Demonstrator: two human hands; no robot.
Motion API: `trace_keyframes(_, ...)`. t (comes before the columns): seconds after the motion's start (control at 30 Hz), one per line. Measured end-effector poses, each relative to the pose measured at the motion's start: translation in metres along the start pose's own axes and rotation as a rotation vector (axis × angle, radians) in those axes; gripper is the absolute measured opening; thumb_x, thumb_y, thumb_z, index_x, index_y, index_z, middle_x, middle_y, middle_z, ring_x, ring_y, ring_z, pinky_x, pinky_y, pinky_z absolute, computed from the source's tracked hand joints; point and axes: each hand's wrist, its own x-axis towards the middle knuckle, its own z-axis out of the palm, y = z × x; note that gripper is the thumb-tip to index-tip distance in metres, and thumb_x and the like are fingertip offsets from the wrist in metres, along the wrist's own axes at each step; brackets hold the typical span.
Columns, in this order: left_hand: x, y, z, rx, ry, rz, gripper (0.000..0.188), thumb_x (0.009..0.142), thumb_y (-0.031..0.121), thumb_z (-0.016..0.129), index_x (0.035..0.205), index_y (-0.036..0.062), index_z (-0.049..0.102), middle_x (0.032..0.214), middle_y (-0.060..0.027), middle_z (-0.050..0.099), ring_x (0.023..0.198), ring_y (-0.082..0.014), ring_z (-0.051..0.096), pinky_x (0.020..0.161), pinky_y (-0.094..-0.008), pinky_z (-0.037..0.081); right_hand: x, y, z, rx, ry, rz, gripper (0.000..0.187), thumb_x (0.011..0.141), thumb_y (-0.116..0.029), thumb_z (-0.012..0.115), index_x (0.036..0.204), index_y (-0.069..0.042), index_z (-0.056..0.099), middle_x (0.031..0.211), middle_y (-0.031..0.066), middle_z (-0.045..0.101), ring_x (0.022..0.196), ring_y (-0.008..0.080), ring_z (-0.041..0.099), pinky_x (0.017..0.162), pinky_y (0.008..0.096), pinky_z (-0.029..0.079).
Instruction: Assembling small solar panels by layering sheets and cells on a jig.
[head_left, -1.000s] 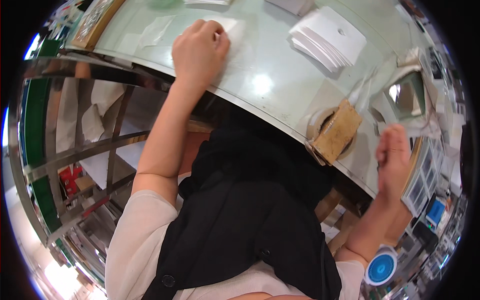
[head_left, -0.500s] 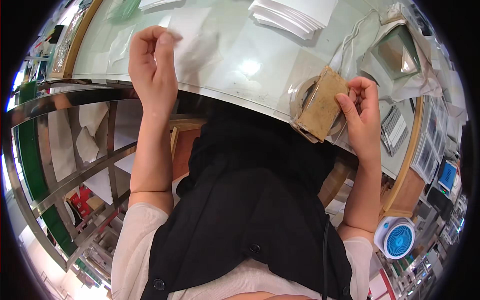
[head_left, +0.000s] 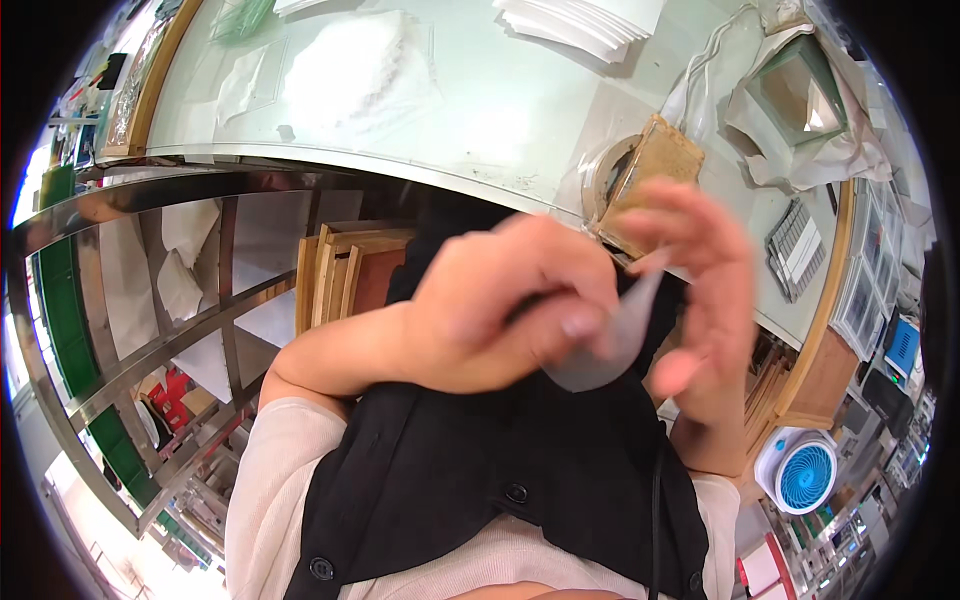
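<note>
My left hand (head_left: pixel 510 305) is in front of my body, its thumb and index finger closed on a thin translucent grey strip (head_left: pixel 600 350), perhaps a piece of film or tape. The strip curves up toward my right hand (head_left: pixel 710 290), which is smeared by motion. Thumb and fingers of that hand are spread apart, beside the strip. Behind them, at the table's front edge, stands a worn tan block (head_left: pixel 668 155) with a round roll (head_left: pixel 606 178) against its left side. My right fingers hide part of the block.
A thin white sheet (head_left: pixel 350 70) lies on the glass-topped table (head_left: pixel 470 130). Stacked white sheets (head_left: pixel 590 22) are at the back. Paper-wrapped glass panes (head_left: pixel 800 95) and a white cable (head_left: pixel 695 75) sit right. A metal rack (head_left: pixel 130 395) stands left, a blue-white fan (head_left: pixel 805 475) lower right.
My left hand has swung from over the table to in front of my body. My right hand has let go of the tan block and moved nearer. A translucent strip now shows between them.
</note>
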Motion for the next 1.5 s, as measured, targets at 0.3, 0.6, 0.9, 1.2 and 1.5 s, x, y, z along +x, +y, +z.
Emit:
trace_keyframes(0.3,-0.004,-0.012,-0.002,0.202,-0.166,0.114,0.026,0.079,-0.009,0.058,0.103,-0.0007,0.061,0.095,-0.0133,0.064,0.080,-0.0246,0.062,0.068,-0.0304,0.052,-0.018,0.005,-0.034,0.470,-0.036,0.690,0.017,0.093,-0.016,0.058,0.101,-0.001,0.054,0.065,-0.0019,0.053,0.046,0.0022,0.040,0.042,0.0149,0.026)
trace_keyframes(0.6,0.009,-0.037,-0.014,0.633,0.026,0.234,0.027,0.077,-0.001,0.072,0.102,0.0007,0.059,0.082,-0.0076,0.063,0.067,-0.0178,0.059,0.057,-0.0277,0.047,0.016,0.000,-0.041,-0.286,0.065,0.285,0.009,0.092,-0.009,0.049,0.093,-0.002,0.055,0.076,-0.0012,0.047,0.069,0.0051,0.041,0.061,0.0186,0.032)
trace_keyframes(0.9,0.010,-0.053,-0.004,0.234,0.249,-0.299,0.032,0.085,-0.004,0.064,0.111,0.0009,0.047,0.087,-0.0050,0.060,0.077,-0.0081,0.057,0.070,-0.0216,0.048,0.026,0.038,-0.059,-0.217,0.269,0.384,0.010,0.091,-0.009,0.045,0.090,-0.003,0.053,0.069,-0.0057,0.038,0.064,0.0030,0.030,0.057,0.0209,0.022)
trace_keyframes(1.2,0.003,-0.052,-0.004,0.096,0.278,-0.244,0.031,0.087,-0.005,0.062,0.112,0.0006,0.045,0.087,-0.0064,0.060,0.078,-0.0103,0.059,0.071,-0.0229,0.049,0.019,0.032,-0.058,-0.232,0.207,0.260,0.011,0.093,-0.013,0.060,0.092,-0.003,0.054,0.071,-0.0092,0.043,0.062,-0.0004,0.031,0.056,0.0164,0.023)
trace_keyframes(1.5,0.002,-0.048,-0.004,0.124,0.290,-0.216,0.022,0.087,-0.003,0.062,0.107,-0.0025,0.053,0.088,-0.0062,0.060,0.079,-0.0101,0.060,0.071,-0.0219,0.050,0.009,0.014,-0.052,-0.270,0.251,0.179,0.009,0.091,-0.009,0.063,0.091,-0.004,0.056,0.071,-0.0087,0.044,0.061,-0.0008,0.031,0.055,0.0159,0.022)
